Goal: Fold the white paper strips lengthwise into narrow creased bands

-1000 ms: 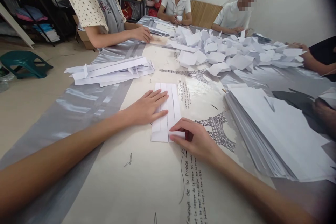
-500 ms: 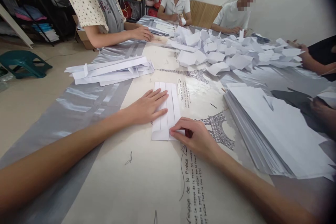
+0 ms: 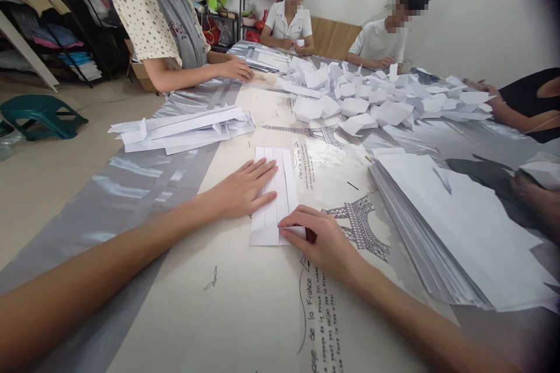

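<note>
A long white paper strip [image 3: 284, 180], creased lengthwise into narrow panels, lies on the printed tablecloth [image 3: 245, 309] in front of me. My left hand [image 3: 242, 189] lies flat on its left half with the fingers stretched out. My right hand [image 3: 321, 242] is curled at the strip's near end, its fingertips pressing down a small folded flap there.
A thick stack of white sheets [image 3: 455, 227] lies to my right. Folded long strips [image 3: 184, 125] are piled at the left. A heap of folded paper pieces [image 3: 376, 96] covers the far middle. Several other people sit or stand around the table; one person's hand [image 3: 238, 70] rests on paper.
My right hand's fingers have slid a little left along the folded flap at the strip's near end. My left hand has stayed flat. The view has tipped slightly upward.
</note>
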Available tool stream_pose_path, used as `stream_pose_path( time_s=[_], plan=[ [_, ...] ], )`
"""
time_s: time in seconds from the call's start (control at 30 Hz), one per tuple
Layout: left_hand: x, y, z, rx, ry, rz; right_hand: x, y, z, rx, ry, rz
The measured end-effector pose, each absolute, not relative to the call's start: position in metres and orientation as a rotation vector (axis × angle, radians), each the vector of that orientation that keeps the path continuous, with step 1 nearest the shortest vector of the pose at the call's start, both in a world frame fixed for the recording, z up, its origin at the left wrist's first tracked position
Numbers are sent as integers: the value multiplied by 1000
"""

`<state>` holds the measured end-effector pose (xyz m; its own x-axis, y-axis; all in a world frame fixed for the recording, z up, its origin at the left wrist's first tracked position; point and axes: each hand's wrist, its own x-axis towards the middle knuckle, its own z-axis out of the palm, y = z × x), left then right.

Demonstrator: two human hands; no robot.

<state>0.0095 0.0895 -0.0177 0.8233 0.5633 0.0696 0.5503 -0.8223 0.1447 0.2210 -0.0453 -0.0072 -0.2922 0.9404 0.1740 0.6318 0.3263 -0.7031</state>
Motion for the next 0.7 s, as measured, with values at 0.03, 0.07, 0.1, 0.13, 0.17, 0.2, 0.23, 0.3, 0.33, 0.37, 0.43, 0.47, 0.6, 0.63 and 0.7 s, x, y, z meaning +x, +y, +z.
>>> stream_pose_path(
  time_s=[0.03,0.07,0.1,0.13,0.17,0.2,0.23,0.3,0.33,0.37,0.43,0.47,0.6,0.63,0.7],
  plan=[
    [10,89,-17,2890,886,163,221,-45,-8,-1369,-2030,693],
    [10,89,-17,2895,888,158,221,-45,-9,-1361,-2036,682],
    [10,89,-17,2900,891,153,221,-45,-10,-1348,-2045,667],
    [10,89,-16,2904,894,150,220,-45,-11,-1330,-2060,646],
    [10,89,-16,2905,897,154,220,-45,-12,-1302,-2083,618],
    [10,89,-16,2906,897,161,221,-45,-13,-1272,-2110,582],
    [10,89,-16,2905,894,172,221,-45,-13,-1243,-2144,535],
    [10,90,-17,2909,880,196,221,-45,-14,-1201,-2218,417],
    [10,90,-17,2914,874,207,222,-45,-13,-1192,-2249,354],
    [10,90,-17,2926,868,221,222,-44,-13,-1188,-2275,304],
    [10,88,-17,2971,863,275,222,-43,-12,-1186,-2309,276],
    [11,87,-17,3008,859,316,223,-43,-11,-1187,-2314,295],
    [13,83,-14,3185,814,521,224,-41,-10,-1195,-2297,397],
    [13,83,-11,3209,808,578,224,-41,-9,-1197,-2290,410],
    [13,82,-1,3211,811,737,225,-41,-9,-1207,-2278,440]
  ],
)
